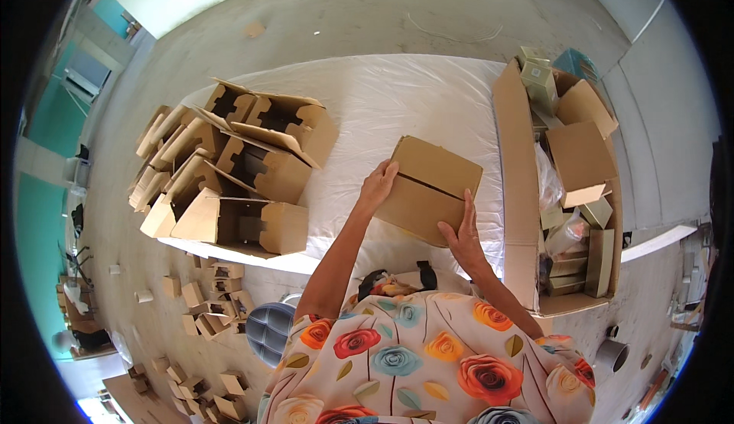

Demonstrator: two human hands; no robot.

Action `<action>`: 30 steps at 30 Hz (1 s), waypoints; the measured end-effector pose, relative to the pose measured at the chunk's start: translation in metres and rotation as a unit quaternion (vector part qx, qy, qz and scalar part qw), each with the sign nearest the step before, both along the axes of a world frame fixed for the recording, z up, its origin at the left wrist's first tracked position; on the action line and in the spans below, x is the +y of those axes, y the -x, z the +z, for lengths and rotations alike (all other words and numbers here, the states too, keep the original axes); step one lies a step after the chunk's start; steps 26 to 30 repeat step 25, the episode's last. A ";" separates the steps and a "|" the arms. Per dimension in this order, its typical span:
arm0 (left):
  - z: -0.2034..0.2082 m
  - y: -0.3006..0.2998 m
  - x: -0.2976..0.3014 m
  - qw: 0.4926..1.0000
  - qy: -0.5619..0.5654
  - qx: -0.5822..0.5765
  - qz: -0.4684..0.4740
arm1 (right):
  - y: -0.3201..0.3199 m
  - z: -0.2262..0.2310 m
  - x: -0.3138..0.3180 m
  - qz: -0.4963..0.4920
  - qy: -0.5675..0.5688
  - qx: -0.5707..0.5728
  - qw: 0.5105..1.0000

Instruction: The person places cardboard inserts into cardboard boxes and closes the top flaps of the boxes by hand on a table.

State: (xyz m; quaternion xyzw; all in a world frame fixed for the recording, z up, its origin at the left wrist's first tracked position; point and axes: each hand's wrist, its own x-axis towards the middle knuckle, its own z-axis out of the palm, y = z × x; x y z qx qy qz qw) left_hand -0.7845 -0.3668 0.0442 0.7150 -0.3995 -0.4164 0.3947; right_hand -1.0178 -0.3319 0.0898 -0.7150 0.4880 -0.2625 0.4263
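Note:
Between my two hands is a brown cardboard box, its top flaps folded down with a dark narrow gap where they meet. My left hand grips the box at its left side, thumb on the top edge. At the lower right corner, my right hand presses against the side with its fingers along the edge. The box is over the white-covered table, slightly tilted; whether it touches the cover I cannot tell.
Several open cardboard boxes stand at the table's left. On the right, a large carton holds smaller boxes and plastic bags. A dark tufted stool is at my left, with small cardboard boxes scattered on the floor.

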 end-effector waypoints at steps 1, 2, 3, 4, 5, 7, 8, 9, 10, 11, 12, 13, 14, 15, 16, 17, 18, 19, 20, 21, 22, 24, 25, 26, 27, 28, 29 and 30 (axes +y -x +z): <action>0.004 -0.005 -0.003 1.000 -0.009 -0.008 0.005 | -0.003 -0.001 -0.006 0.011 0.008 0.000 1.000; 0.010 -0.010 -0.006 1.000 -0.019 -0.016 0.010 | -0.008 -0.002 -0.012 0.022 0.016 0.001 1.000; 0.018 -0.015 -0.010 0.999 -0.028 -0.024 0.013 | -0.014 -0.004 -0.019 0.020 0.031 -0.007 0.999; 0.019 -0.022 -0.017 0.999 -0.009 -0.031 0.011 | -0.021 -0.008 -0.028 0.018 0.045 -0.015 0.999; 0.020 -0.031 -0.026 0.999 0.009 -0.037 0.007 | -0.030 -0.008 -0.037 0.014 0.060 -0.023 0.998; 0.030 -0.049 -0.050 0.997 0.040 -0.065 0.003 | -0.052 -0.003 -0.059 0.000 0.086 -0.034 0.996; 0.041 -0.061 -0.064 0.995 0.054 -0.084 0.004 | -0.063 0.000 -0.073 -0.009 0.099 -0.038 0.994; 0.048 -0.071 -0.079 0.993 0.069 -0.100 0.003 | -0.074 0.007 -0.089 -0.004 0.122 -0.045 0.992; 0.045 -0.089 -0.096 0.986 0.107 -0.125 0.014 | -0.089 0.015 -0.105 0.004 0.145 -0.053 0.988; 0.042 -0.108 -0.111 0.978 0.146 -0.148 0.022 | -0.105 0.025 -0.122 0.009 0.168 -0.060 0.984; 0.063 -0.115 -0.123 0.982 0.140 -0.128 0.012 | -0.117 0.033 -0.138 0.005 0.167 -0.063 0.984; 0.088 -0.126 -0.131 0.985 0.132 -0.113 0.006 | -0.133 0.041 -0.153 0.005 0.166 -0.070 0.984; 0.077 -0.152 -0.151 0.979 0.145 -0.142 0.023 | -0.153 0.043 -0.170 0.017 0.192 -0.074 0.979; 0.064 -0.183 -0.173 0.972 0.158 -0.170 0.041 | -0.173 0.044 -0.186 0.030 0.216 -0.078 0.973; 0.061 -0.219 -0.187 0.984 0.170 -0.028 0.039 | -0.193 0.041 -0.200 0.025 0.238 -0.066 0.969; 0.041 -0.248 -0.199 0.964 0.174 -0.185 0.076 | -0.217 0.042 -0.211 0.028 0.259 -0.056 0.964; 0.056 -0.251 -0.207 0.979 0.158 -0.108 0.073 | -0.226 0.038 -0.227 0.025 0.233 -0.043 0.971; 0.077 -0.255 -0.205 0.987 0.140 -0.037 0.073 | -0.237 0.038 -0.239 0.024 0.209 -0.036 0.977; 0.076 -0.265 -0.211 0.987 0.140 -0.039 0.066 | -0.250 0.041 -0.246 0.012 0.196 -0.021 0.980; 0.073 -0.279 -0.214 0.987 0.139 -0.045 0.064 | -0.266 0.041 -0.252 0.004 0.181 -0.009 0.983; 0.069 -0.290 -0.222 0.987 0.141 -0.047 0.062 | -0.277 0.043 -0.258 -0.005 0.168 0.007 0.986; 0.063 -0.307 -0.236 0.987 0.142 -0.049 0.063 | -0.294 0.043 -0.266 -0.023 0.169 0.026 0.985; 0.056 -0.307 -0.244 0.987 0.140 -0.045 0.056 | -0.297 0.041 -0.268 -0.028 0.168 0.036 0.985; 0.056 -0.307 -0.244 0.987 0.140 -0.045 0.056 | -0.297 0.041 -0.268 -0.028 0.168 0.036 0.985; 0.056 -0.307 -0.244 0.987 0.140 -0.045 0.056 | -0.297 0.041 -0.268 -0.028 0.168 0.036 0.985; 0.056 -0.307 -0.244 0.987 0.140 -0.045 0.056 | -0.297 0.041 -0.268 -0.028 0.168 0.036 0.985; 0.056 -0.307 -0.244 0.987 0.140 -0.045 0.056 | -0.297 0.041 -0.268 -0.028 0.168 0.036 0.985; 0.056 -0.307 -0.244 0.987 0.140 -0.045 0.056 | -0.297 0.041 -0.268 -0.028 0.168 0.036 0.985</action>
